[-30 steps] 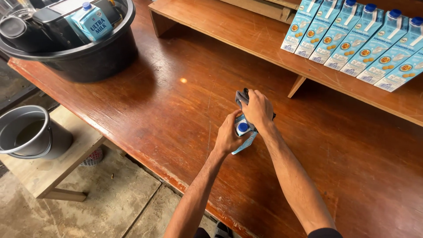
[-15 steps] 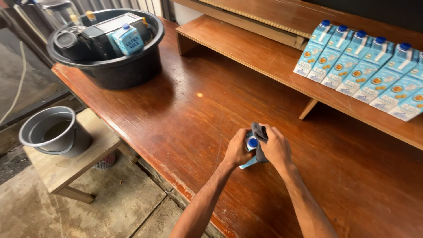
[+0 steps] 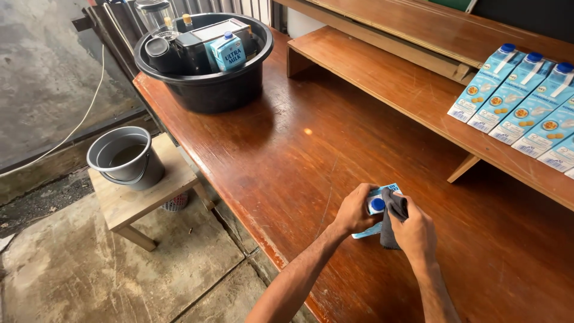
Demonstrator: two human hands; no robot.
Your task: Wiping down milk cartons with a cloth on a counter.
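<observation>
Left hand (image 3: pixel 354 210) grips a boxy blue-capped carton (image 3: pixel 375 206); right hand (image 3: pixel 414 232) clamps soft dark cloth (image 3: pixel 391 222).

A light-blue carton (image 3: pixel 375 209) with a blue cap is seen near, wiped by a dark grey cloth (image 3: pixel 391 218). The table (image 3: pixel 287 155) is reddish-brown; far left, a black tub (image 3: pixel 209 90); left, a grey bucket (image 3: pixel 127 158).

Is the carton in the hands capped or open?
Capped: the blue cap sits on top of the carton, held by the left hand while the right hand presses a dark cloth against it.
</observation>
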